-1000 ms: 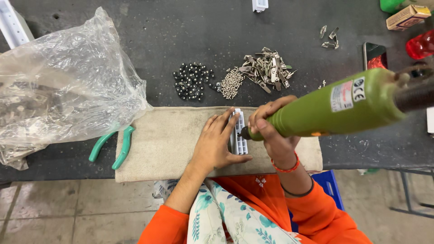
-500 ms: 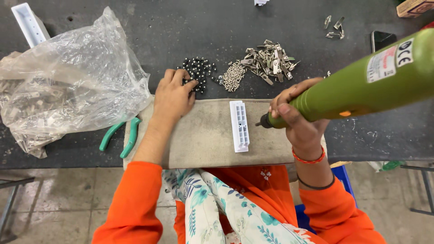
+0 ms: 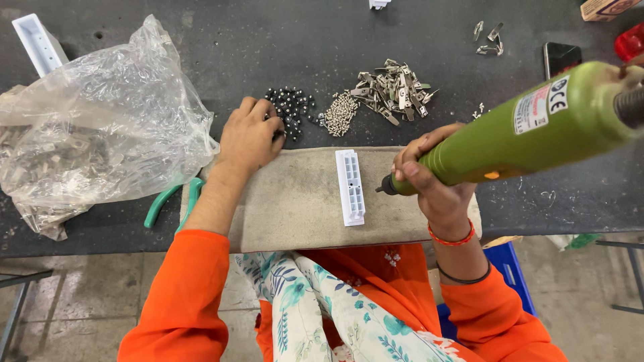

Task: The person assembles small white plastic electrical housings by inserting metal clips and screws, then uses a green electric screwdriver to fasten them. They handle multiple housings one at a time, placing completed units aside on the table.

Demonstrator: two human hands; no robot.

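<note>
My right hand [image 3: 429,177] grips a green electric screwdriver [image 3: 523,127], its tip hanging just right of a white plastic block [image 3: 351,186]. That block lies lengthwise on a grey felt pad [image 3: 295,201] at the table's near edge. My left hand [image 3: 249,137] reaches past the pad's far left corner, and its fingertips touch a pile of small black round parts [image 3: 290,110]. I cannot tell whether the fingers hold one.
A small heap of silver screws [image 3: 341,112] and a pile of metal clips [image 3: 394,90] lie beyond the pad. A crumpled clear plastic bag [image 3: 94,134] fills the left side. Green-handled pliers [image 3: 168,201] lie at the pad's left. A phone [image 3: 561,57] sits far right.
My left hand left the white block and moved up-left to the black parts, now resting on them. The screwdriver tip drew away to the right of the block.
</note>
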